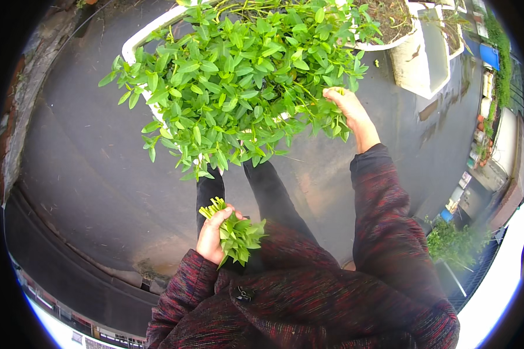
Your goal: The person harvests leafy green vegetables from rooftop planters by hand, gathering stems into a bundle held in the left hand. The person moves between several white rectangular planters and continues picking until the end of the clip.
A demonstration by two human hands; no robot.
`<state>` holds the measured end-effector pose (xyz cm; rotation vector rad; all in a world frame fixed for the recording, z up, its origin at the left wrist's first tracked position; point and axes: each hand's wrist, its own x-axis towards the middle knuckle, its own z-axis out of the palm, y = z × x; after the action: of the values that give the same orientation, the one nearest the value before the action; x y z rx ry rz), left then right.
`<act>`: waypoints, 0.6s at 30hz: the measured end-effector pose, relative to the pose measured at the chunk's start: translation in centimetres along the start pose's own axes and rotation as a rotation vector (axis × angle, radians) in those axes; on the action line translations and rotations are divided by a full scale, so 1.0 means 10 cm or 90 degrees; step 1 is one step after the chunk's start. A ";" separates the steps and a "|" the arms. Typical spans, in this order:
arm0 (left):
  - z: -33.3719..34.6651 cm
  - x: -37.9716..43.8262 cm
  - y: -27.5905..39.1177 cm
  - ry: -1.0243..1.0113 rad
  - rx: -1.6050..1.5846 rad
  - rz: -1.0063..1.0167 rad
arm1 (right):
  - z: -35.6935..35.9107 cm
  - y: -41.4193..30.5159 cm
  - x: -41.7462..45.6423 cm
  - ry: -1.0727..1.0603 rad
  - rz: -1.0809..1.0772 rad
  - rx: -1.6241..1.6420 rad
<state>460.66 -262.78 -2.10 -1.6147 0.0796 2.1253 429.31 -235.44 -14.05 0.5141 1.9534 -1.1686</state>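
My left hand point(213, 233), low in front of my body, is closed around a bunch of picked leafy greens point(241, 237). The cut stem ends stick out past the thumb, and the leaves hang over to the right. A dense bed of leafy green plants point(244, 74) fills a white planter tub point(135, 43) before me and spills over its rim. At the near right side of this foliage, my right hand point(351, 109) pinches a few leafy stems point(337, 120). Pale stem ends show at its fingertips, and leaves hang beneath the palm. Foliage partly hides the tub's near edge.
More white planters point(410, 65) with soil and dry stalks stand at the upper right. Wet dark paving point(91, 131) surrounds the tub. A low weathered wall edge point(28, 100) runs along the left. Pots and a blue container point(489, 56) line the far right.
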 end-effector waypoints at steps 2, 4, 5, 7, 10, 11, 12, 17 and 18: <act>0.01 -0.01 -0.01 -0.001 0.001 -0.003 | 0.12 -0.15 -0.04 -0.064 -0.015 -0.268; 0.03 -0.01 -0.02 -0.006 0.005 -0.007 | 0.27 -0.11 0.04 -0.036 -0.132 -0.549; 0.02 -0.01 -0.02 -0.004 0.007 -0.003 | 0.39 -0.06 0.07 0.003 -0.125 -0.703; 0.00 0.00 -0.03 -0.001 0.011 0.005 | 0.62 -0.07 0.03 0.027 -0.044 -0.857; -0.06 0.01 -0.05 -0.010 0.016 0.019 | 0.72 0.19 0.16 0.035 -0.042 -0.919; -0.07 0.01 -0.05 -0.007 0.019 0.020 | 0.72 0.26 0.17 0.048 -0.044 -0.928; -0.08 0.01 -0.06 -0.002 0.019 0.023 | 0.74 0.24 0.13 0.067 -0.039 -0.904; -0.06 0.01 -0.10 -0.005 0.016 0.018 | 0.68 0.32 -0.02 0.245 -0.014 -0.566; -0.03 0.02 -0.10 -0.006 0.020 0.013 | 0.61 0.49 0.01 0.330 -0.058 -0.439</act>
<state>461.32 -261.93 -2.11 -1.5922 0.1264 2.1357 435.13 -238.31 -18.50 0.3723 2.6678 -0.3546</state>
